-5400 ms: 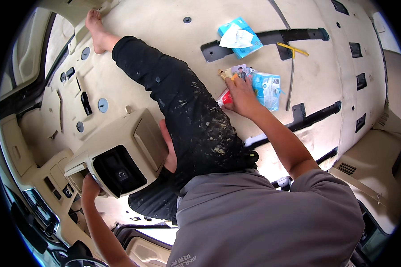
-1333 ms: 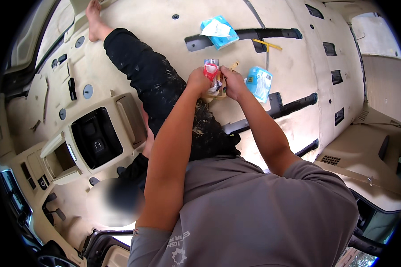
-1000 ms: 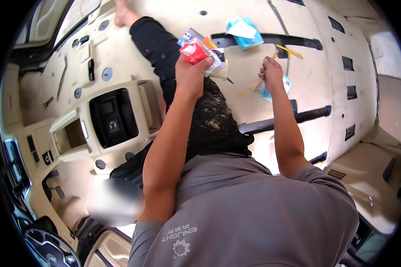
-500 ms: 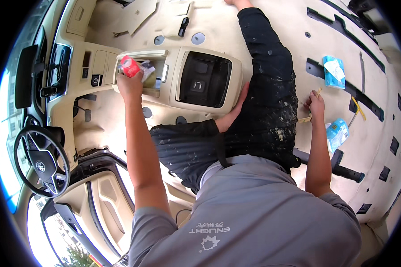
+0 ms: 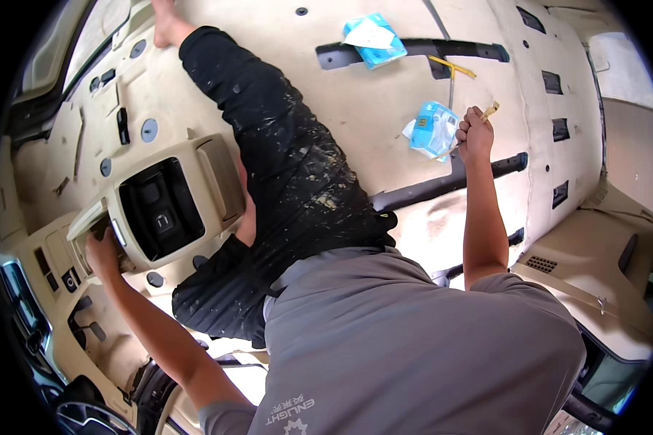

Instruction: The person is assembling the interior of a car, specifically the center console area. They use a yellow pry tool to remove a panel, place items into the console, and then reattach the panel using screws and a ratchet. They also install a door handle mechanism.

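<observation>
At the left, my left hand (image 5: pixel 103 254) reaches into the front storage compartment of the beige center console (image 5: pixel 181 145). Its fingers are mostly hidden, and what they hold, if anything, cannot be seen. My right hand (image 5: pixel 475 136), over the carpet at the right, is closed round a thin yellowish stick (image 5: pixel 490 111). One end of the stick sticks out above the fist, the other toward a blue packet of tissues (image 5: pixel 432 130) just left of the hand.
Farther off, another blue tissue packet (image 5: pixel 375 41) lies by a black floor rail (image 5: pixel 486 51). Near it is a yellow T-shaped strip (image 5: pixel 453 67). My black-trousered leg (image 5: pixel 268 116) stretches past the console. A steering wheel (image 5: pixel 87 420) shows at lower left.
My view has swung to the right. My left hand, which held a red-and-white item above the console compartment, is lower inside it, and that item no longer shows. The right hand keeps the stick.
</observation>
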`<state>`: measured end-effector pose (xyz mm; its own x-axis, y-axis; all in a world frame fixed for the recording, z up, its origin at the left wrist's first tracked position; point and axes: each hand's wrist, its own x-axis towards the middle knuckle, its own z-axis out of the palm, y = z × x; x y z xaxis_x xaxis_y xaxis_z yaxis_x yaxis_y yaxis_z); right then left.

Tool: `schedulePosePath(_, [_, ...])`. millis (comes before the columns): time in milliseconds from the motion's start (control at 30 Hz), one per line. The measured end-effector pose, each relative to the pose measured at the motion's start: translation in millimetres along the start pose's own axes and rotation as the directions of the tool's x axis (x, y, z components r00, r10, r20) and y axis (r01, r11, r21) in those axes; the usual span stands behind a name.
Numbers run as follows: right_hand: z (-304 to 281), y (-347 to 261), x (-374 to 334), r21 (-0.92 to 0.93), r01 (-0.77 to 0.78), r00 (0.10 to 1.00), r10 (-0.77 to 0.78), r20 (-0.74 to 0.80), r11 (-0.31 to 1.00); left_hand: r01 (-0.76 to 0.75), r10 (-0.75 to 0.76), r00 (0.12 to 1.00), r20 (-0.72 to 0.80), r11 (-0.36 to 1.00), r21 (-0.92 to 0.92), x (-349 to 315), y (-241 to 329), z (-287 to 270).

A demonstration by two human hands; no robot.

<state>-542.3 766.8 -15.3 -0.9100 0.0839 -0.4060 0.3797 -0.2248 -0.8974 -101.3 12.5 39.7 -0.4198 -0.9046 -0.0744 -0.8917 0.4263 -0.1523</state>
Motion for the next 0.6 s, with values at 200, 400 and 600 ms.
schedulePosePath(200, [-71,33,11,-0.97,-0.131,0.985,-0.084,-0.151,0.207,-0.056,-0.098,0.928,-0.36,0.918,-0.393,-23,35,-14])
schedulePosePath(400, [19,20,-22,-0.814,-0.089,0.991,0.131,-0.016,0.574,-0.281,-0.146,0.855,-0.497,0.675,-0.683,-120,123,-63])
schedulePosePath(600, [139,-43,-104,-0.648,0.176,0.874,0.186,0.45,0.741,-0.244,0.368,0.887,-0.28,-0.142,-0.959,-237,257,-116])
